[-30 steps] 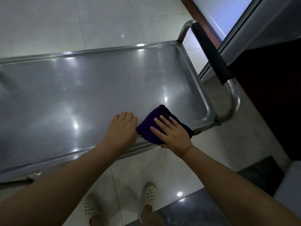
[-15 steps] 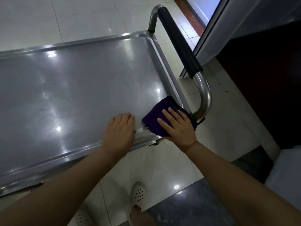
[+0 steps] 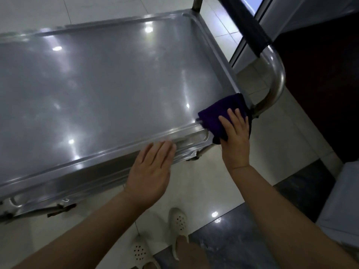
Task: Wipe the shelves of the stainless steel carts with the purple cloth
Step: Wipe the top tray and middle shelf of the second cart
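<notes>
Right beside purple cloth [image 3: 221, 115]: cart handle [image 3: 272, 90], shelf rim [image 3: 186, 133].

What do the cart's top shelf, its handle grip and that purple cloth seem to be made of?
Top shelf: polished stainless steel, judging by its grey sheen and mirrored ceiling lights. Handle grip: matte black sleeve, probably rubber or foam, over a shiny metal tube. Purple cloth: soft folded fabric, perhaps microfibre; it bunches under the right hand.

- Glossy pale floor tiles [image 3: 93, 4] cover most of the room, with thin grout lines and bright spots of reflected light.
- Nearer the viewer lies a dark marbled floor strip [image 3: 239, 239].
- At upper right, a pale-framed glass panel [image 3: 260, 4] meets a dark wall panel [image 3: 320, 78].
</notes>
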A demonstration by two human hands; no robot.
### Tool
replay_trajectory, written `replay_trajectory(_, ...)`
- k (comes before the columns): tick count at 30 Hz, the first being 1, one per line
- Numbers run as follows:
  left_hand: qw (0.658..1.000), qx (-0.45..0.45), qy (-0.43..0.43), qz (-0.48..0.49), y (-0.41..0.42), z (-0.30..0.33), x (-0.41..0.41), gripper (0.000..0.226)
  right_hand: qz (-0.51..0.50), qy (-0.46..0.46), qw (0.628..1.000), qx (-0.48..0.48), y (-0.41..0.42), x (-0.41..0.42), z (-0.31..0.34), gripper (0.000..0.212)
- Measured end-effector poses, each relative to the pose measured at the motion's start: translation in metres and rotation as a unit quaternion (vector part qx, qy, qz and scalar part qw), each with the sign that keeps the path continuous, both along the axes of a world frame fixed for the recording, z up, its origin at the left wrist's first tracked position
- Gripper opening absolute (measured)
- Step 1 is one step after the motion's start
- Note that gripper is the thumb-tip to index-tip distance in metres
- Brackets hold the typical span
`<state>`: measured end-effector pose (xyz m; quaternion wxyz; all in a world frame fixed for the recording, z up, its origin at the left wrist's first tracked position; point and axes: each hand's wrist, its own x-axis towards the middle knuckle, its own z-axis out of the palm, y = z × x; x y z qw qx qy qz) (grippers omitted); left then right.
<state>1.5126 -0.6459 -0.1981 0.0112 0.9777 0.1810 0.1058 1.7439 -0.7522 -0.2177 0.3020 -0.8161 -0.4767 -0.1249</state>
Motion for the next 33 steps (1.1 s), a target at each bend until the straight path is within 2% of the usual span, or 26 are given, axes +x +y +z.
replay_trajectory(3, 0.999, 0.002, -0.007, -0.038, -0.017, -0.027, -0.021, 0.054, 0.001, 0.060, 0.997, 0.054, -0.020, -0.031, -0.021, 0.066)
replay_trajectory(6, 0.999, -0.020, 0.035, -0.004, -0.025, -0.064, -0.030, 0.065, 0.006, 0.101, 0.990, 0.097, -0.037, -0.053, -0.058, 0.065)
replay_trajectory(8, 0.997, -0.031, 0.064, 0.022, -0.026, -0.097, -0.027, 0.064, -0.021, 0.184, 0.976, 0.117, -0.040, -0.058, -0.092, 0.065)
replay_trajectory(11, 0.994, -0.034, 0.086, 0.050, -0.022, -0.149, -0.012, 0.056, -0.121, 0.397, 0.897, 0.153, -0.040, -0.051, -0.140, 0.049)
replay_trajectory(12, 0.994, -0.041, 0.081, 0.062, -0.020, -0.165, -0.005, 0.054, -0.147, 0.438, 0.875, 0.145, -0.041, -0.045, -0.154, 0.043)
replay_trajectory(14, 0.993, -0.048, 0.071, 0.085, -0.014, -0.191, 0.010, 0.057, -0.153, 0.467, 0.861, 0.128, -0.042, -0.032, -0.177, 0.037)
replay_trajectory(16, 0.991, -0.043, 0.065, 0.106, -0.005, -0.211, 0.023, 0.057, -0.121, 0.445, 0.878, 0.131, -0.039, -0.019, -0.190, 0.037)
replay_trajectory(18, 0.991, -0.026, 0.048, 0.121, 0.010, -0.229, 0.032, 0.057, -0.085, 0.384, 0.913, 0.108, -0.029, -0.006, -0.201, 0.041)
replay_trajectory(21, 0.988, -0.014, 0.064, 0.143, 0.035, -0.243, 0.036, 0.066, -0.015, 0.250, 0.967, -0.052, -0.004, 0.008, -0.221, 0.055)
replay_trajectory(24, 0.983, 0.029, 0.131, 0.128, 0.056, -0.258, 0.030, 0.091, 0.024, 0.136, 0.957, -0.256, 0.021, 0.015, -0.247, 0.058)
replay_trajectory(26, 0.982, 0.049, 0.148, 0.107, 0.064, -0.270, 0.024, 0.104, 0.029, 0.096, 0.941, -0.322, 0.034, 0.022, -0.261, 0.063)
replay_trajectory(30, 0.983, 0.058, 0.131, 0.111, 0.072, -0.288, 0.024, 0.103, 0.041, 0.094, 0.920, -0.378, 0.072, 0.052, -0.272, 0.073)
replay_trajectory(33, 0.986, 0.052, 0.096, 0.127, 0.082, -0.309, 0.020, 0.091, 0.039, 0.075, 0.930, -0.358, 0.111, 0.073, -0.277, 0.075)
